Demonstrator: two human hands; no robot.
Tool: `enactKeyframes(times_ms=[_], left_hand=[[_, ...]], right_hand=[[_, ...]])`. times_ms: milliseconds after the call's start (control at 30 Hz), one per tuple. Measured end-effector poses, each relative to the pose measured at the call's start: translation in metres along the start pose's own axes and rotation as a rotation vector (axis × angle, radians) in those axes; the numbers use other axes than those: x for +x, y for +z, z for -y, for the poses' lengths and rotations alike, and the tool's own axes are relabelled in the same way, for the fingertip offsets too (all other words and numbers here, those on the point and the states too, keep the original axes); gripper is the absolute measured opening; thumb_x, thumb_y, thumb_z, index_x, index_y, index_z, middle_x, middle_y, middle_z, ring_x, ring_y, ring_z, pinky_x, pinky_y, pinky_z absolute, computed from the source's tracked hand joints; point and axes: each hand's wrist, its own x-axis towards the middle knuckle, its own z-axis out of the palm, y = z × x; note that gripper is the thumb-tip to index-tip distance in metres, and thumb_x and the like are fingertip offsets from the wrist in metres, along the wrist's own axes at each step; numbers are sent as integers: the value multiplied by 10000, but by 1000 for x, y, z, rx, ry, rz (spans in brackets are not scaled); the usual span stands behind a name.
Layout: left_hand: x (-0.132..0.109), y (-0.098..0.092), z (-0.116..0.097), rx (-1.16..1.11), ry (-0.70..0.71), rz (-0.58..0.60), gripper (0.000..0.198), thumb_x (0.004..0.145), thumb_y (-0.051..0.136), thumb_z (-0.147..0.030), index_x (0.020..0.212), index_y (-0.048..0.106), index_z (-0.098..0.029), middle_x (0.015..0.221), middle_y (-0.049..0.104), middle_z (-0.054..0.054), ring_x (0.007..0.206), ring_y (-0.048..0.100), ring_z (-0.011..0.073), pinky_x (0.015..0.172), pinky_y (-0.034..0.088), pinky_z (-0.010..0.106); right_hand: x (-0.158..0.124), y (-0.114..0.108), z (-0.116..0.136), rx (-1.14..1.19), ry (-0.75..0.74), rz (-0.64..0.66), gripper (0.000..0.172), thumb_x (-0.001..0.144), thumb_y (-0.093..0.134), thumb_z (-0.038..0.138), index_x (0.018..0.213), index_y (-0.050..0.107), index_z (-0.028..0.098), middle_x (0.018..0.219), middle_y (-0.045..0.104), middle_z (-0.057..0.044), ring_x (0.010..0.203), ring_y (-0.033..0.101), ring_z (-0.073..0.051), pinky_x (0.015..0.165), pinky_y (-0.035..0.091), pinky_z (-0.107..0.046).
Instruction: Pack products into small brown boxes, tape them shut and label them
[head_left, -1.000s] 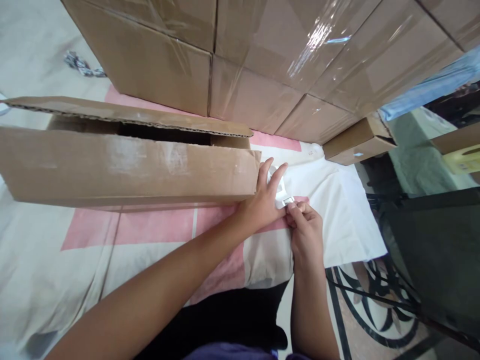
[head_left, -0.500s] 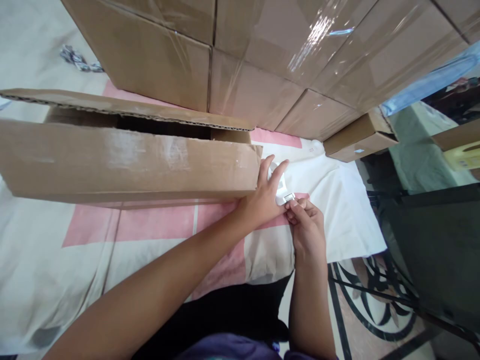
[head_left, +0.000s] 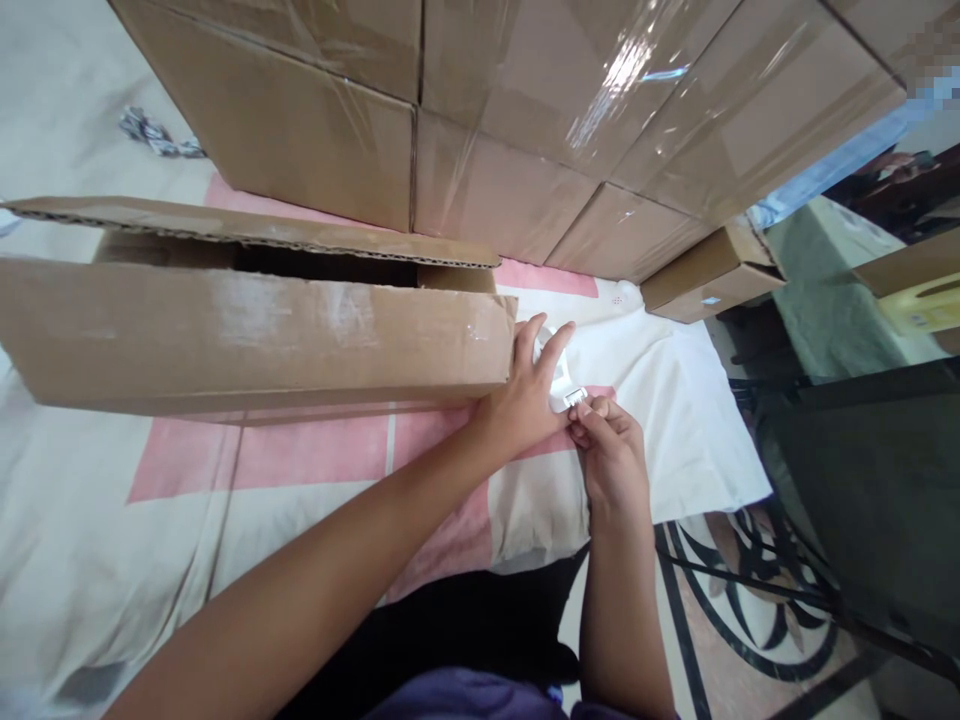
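Note:
My left hand (head_left: pixel 529 395) lies over a small white plastic piece (head_left: pixel 559 385), fingers curled around it, just past the end of a long open cardboard box (head_left: pixel 247 340). My right hand (head_left: pixel 611 450) is closed in a pinch on a small shiny metal part (head_left: pixel 576 397) at that white piece's near end. Both hands meet above a white and pink cloth (head_left: pixel 667 400) spread on the surface. Most of the white piece is hidden by my fingers.
A stack of taped cardboard boxes (head_left: pixel 487 110) stands behind. A small flat box (head_left: pixel 709 280) lies at the right of the stack. A dark metal frame (head_left: pixel 847 470) and patterned floor (head_left: pixel 735 620) are at the right. Crumpled scraps (head_left: pixel 157 133) lie far left.
Almost nothing has moved; both hands stay together on the small white piece, with only slight shifts of the fingers and of the view.

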Motion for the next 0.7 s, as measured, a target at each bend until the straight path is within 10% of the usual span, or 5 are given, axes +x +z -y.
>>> enactKeyframes(times_ms=[700], left_hand=[[-1,-3,-4,43,-84,48,929,787,750,-477,1579,346,-206,1594,342,198,1477,321,389,1080,451,483]], right_hand=[[2,-1,0,33,-1,65,414,763,820,233,574,454,196,665,510,14,585,397,-98,548,291,-257]])
